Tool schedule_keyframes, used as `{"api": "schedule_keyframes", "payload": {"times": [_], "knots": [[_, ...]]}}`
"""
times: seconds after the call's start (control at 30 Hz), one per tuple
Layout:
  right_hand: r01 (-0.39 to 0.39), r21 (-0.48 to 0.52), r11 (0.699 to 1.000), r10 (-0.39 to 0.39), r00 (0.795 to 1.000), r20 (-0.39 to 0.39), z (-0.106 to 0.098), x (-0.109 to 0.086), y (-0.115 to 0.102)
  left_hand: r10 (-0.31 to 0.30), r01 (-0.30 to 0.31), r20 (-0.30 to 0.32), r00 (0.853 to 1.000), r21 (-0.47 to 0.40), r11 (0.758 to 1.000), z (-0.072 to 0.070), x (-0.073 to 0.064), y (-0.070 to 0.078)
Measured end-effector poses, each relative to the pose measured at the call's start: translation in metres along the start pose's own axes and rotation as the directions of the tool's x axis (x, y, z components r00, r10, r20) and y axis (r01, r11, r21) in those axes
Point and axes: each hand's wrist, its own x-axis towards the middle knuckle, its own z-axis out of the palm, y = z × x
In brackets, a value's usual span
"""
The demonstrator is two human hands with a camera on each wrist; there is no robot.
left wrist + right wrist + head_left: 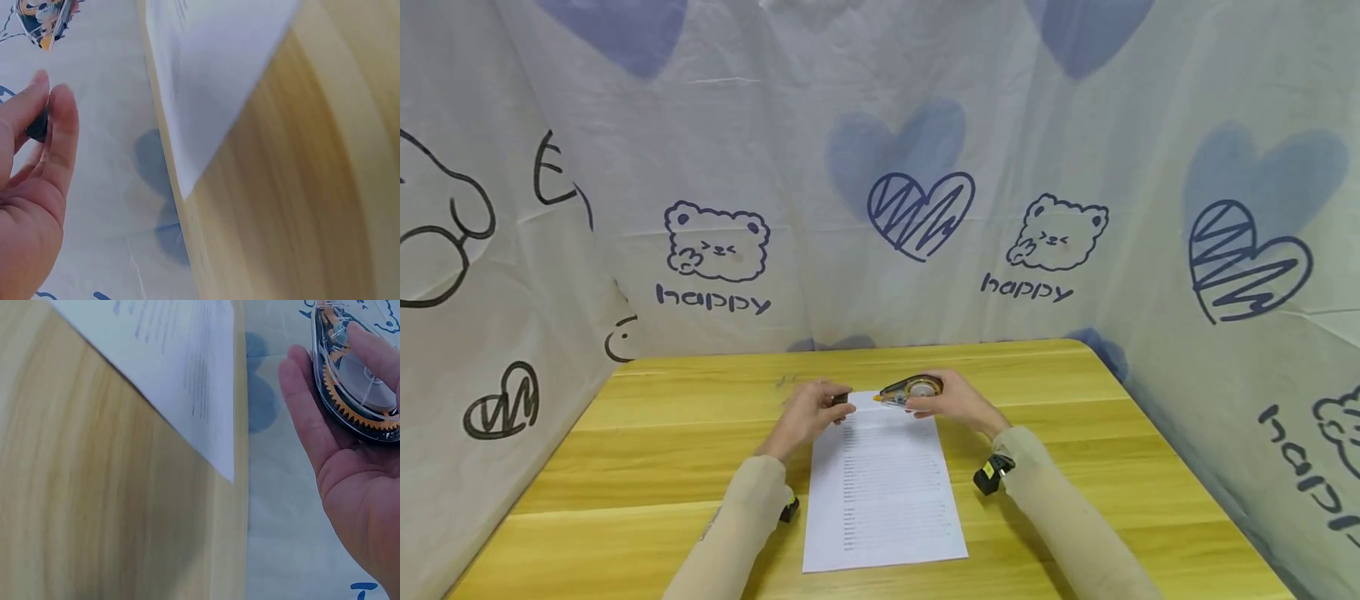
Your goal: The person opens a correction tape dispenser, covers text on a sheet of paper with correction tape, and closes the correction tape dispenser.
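Observation:
A printed sheet of paper point(895, 492) lies on the wooden table, lines of text running down it. Over its top left corner my left hand point(807, 412) pinches a small dark piece, seemingly a cap point(37, 127), between thumb and fingers. My right hand point(961, 406) grips a correction tape point(350, 381) above the sheet's top right part. Its clear case shows orange gears and a white spool, and its orange tip points left toward the cap. In the head view a gap separates the tip from the left hand. Fingers partly hide the cap.
The yellow wooden table point(662, 467) extends on both sides of the sheet. Behind it and at the sides hangs a pale cloth point(820, 275) printed with hearts, bears and words. Black wrist devices point(994, 473) sit on both wrists.

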Motion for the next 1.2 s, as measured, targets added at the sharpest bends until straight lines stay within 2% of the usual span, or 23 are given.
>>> {"api": "schedule_keyframes", "payload": {"times": [0.17, 0.23, 0.43, 0.6, 0.73, 0.83, 1.07, 1.2], "knots": [[0.008, -0.053, 0.999, -0.008, 1.0, -0.001, 0.003, 0.0, -0.004, -0.073, 0.077, 0.044, 0.996, -0.122, 0.99, 0.003, 0.0, 0.009], [0.012, -0.07, 0.997, -0.012, 1.0, 0.002, 0.004, -0.001, -0.004, -0.077, 0.084, 0.055, 0.996, -0.147, 0.986, 0.005, 0.001, 0.012], [0.033, -0.109, 0.993, -0.032, 0.999, 0.013, 0.007, -0.002, -0.005, -0.03, 0.049, 0.091, 0.995, -0.205, 0.978, 0.01, 0.001, 0.018], [0.047, -0.134, 0.99, -0.046, 0.999, 0.008, 0.013, -0.001, -0.006, 0.038, -0.013, 0.093, 0.995, -0.255, 0.967, 0.014, 0.001, 0.021], [0.043, -0.116, 0.992, -0.041, 0.999, 0.021, 0.016, -0.002, -0.006, 0.071, -0.046, 0.092, 0.993, -0.253, 0.966, 0.017, 0.001, 0.021], [0.034, -0.114, 0.993, -0.031, 0.999, 0.021, 0.017, -0.002, -0.006, 0.073, -0.048, 0.097, 0.993, -0.235, 0.971, 0.017, 0.001, 0.022], [0.037, -0.026, 0.999, -0.036, 0.998, 0.052, 0.018, -0.004, -0.007, 0.031, -0.005, 0.111, 0.993, -0.234, 0.972, 0.016, 0.001, 0.025], [0.046, -0.018, 0.999, -0.045, 0.997, 0.061, 0.018, -0.004, -0.007, 0.001, 0.026, 0.122, 0.993, -0.225, 0.974, 0.015, 0.001, 0.027]]}}
